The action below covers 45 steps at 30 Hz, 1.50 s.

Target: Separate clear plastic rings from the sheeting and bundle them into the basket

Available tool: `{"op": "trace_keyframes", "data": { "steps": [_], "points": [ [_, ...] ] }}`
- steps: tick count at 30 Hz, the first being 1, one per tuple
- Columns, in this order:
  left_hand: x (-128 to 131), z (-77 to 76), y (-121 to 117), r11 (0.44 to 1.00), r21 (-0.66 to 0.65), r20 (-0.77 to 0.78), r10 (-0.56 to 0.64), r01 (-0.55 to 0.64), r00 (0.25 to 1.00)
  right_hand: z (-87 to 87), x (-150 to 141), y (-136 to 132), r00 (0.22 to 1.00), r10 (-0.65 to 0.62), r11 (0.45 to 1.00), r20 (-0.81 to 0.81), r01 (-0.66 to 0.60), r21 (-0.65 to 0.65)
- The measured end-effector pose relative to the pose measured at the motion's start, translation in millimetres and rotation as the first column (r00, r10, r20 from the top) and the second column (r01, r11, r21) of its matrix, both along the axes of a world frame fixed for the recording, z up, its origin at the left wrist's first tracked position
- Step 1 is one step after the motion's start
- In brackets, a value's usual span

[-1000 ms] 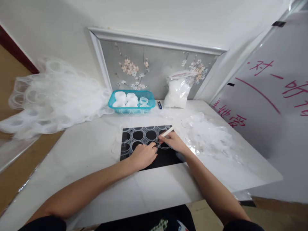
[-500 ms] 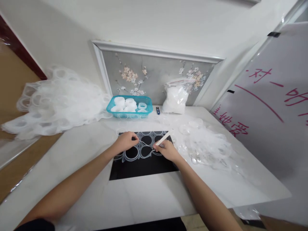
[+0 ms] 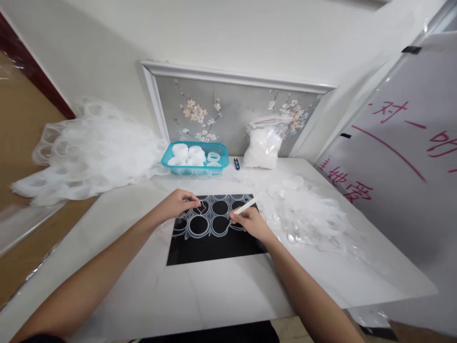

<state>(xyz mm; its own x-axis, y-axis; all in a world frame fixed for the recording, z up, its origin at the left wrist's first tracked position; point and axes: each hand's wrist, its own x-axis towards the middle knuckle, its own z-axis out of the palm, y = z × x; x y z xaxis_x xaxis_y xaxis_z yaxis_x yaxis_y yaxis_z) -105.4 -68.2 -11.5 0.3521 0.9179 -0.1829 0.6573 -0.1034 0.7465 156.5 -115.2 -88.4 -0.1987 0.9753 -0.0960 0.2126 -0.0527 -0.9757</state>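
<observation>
A sheet of joined translucent rings lies across the upper part of a black mat. My left hand is over the mat's far left corner, fingertips pinched on a thin pale strand that curls down over the rings. Toward the right end of the sheet, my right hand is closed round a slim tool with a white handle. Its handle slants up to the right, and a thin tip points down at a ring's edge. The fingers partly hide the tip's shape.
Behind the mat stands a turquoise basket of white rings, with blue thread snips and a clear bag of white pieces beside it. Loose clear rings and scraps spread at right. A white ring-sheet heap lies left.
My left hand has moved left and slightly up, drawing the strand away from my right hand. The right hand stays near the same rings with the tool. The view has shifted slightly.
</observation>
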Motion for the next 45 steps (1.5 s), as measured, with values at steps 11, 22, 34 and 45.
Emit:
{"op": "trace_keyframes", "data": {
  "steps": [11, 22, 34, 45],
  "points": [
    [5.7, 27.6, -46.9, 0.998, 0.041, 0.214, -0.051, 0.043, 0.976, 23.5, -20.2, -26.8, 0.933, -0.137, 0.991, -0.332, 0.129, -0.046],
    [-0.5, 30.9, -62.0, 0.999, -0.029, 0.418, -0.010, 0.025, 0.908, 39.5, 18.8, -24.4, 0.974, -0.138, 0.990, -0.179, 0.141, 0.003],
    [32.7, 9.0, -76.3, 0.950, 0.171, 0.134, -0.284, 0.260, 0.949, 28.6, -43.5, -47.4, 0.477, -0.062, 0.973, -0.877, -0.168, -0.160],
    [25.9, -11.5, -82.0, 0.922, 0.127, -0.058, -0.361, 0.365, 0.931, 34.7, -23.2, -39.6, 0.613, -0.126, 0.981, -0.780, -0.038, -0.188]
  ]
}}
